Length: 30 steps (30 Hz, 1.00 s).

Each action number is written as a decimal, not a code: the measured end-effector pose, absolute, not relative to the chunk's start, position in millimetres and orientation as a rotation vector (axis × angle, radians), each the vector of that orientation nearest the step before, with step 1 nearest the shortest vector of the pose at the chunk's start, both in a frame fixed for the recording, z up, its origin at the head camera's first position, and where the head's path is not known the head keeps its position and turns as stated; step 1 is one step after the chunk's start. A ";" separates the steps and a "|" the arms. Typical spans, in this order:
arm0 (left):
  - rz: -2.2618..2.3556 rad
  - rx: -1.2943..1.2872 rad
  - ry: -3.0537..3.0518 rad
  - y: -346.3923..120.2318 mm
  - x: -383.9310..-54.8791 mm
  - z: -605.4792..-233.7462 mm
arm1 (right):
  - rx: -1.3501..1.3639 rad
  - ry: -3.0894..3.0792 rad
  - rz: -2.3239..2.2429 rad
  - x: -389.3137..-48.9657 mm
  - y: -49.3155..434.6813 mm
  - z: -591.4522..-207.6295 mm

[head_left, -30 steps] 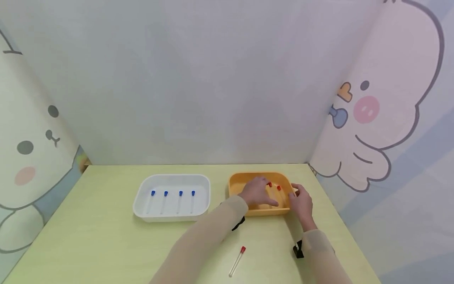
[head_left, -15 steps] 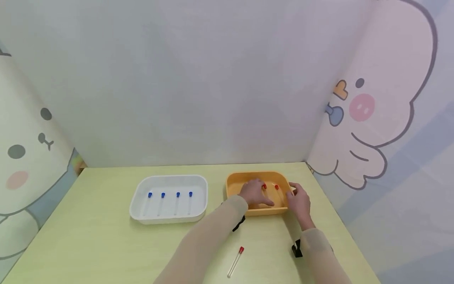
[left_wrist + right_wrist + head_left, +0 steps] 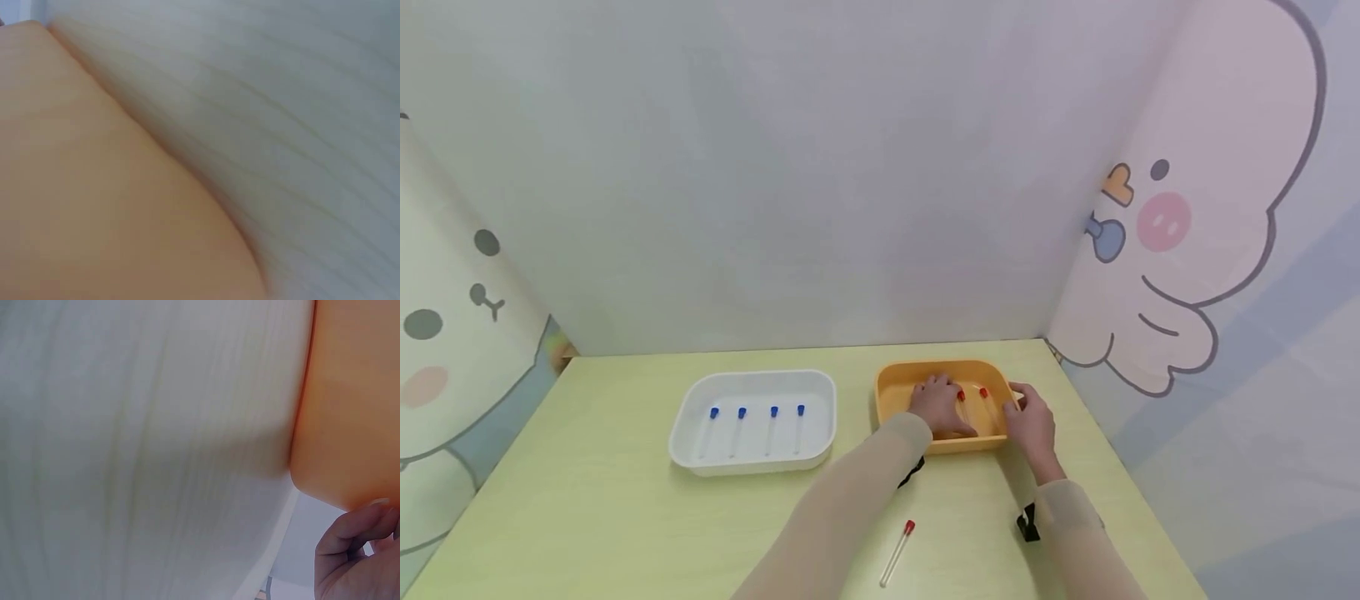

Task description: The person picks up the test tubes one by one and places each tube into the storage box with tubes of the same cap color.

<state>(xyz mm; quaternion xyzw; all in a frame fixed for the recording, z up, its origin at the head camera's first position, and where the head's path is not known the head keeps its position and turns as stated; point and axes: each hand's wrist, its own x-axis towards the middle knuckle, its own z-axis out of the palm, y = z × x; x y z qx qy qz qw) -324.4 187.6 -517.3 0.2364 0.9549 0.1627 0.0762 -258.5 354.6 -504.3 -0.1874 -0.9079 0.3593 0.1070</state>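
In the head view, my left hand [image 3: 937,408] reaches into the orange tray [image 3: 887,379], its thumb spread away from the fingers. Close beside those fingers is a clear tube with a red cap [image 3: 961,396]; whether they touch it is hard to see. A second red-capped tube [image 3: 989,405] lies further right in the tray. My right hand [image 3: 1032,423] grips the tray's right side, with curled fingers [image 3: 350,531] against the orange wall in the right wrist view. The left wrist view has only the tray's outer wall [image 3: 112,200] and tabletop, not the fingers.
A white tray [image 3: 700,460] stands to the left, holding several clear tubes with blue caps [image 3: 774,412]. Another red-capped tube [image 3: 897,553] lies on the table [image 3: 587,517] near the front. A pale curtain [image 3: 820,167] hangs behind.
Beside my left hand, the red-capped tube has shifted left in the orange tray, then slightly back right. My left fingers have drawn closer to the tray floor. The right hand keeps its hold.
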 end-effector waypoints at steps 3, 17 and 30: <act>0.465 0.702 2.888 190.9 -326.6 -521.9 | -0.547 -2.678 1.057 -258.9 355.6 -503.4; 0.469 0.684 2.869 190.0 -322.8 -514.4 | -0.545 -2.670 1.058 -259.4 353.4 -504.5; 0.480 0.692 2.838 185.9 -313.9 -499.0 | -0.545 -2.667 1.064 -259.3 355.3 -503.7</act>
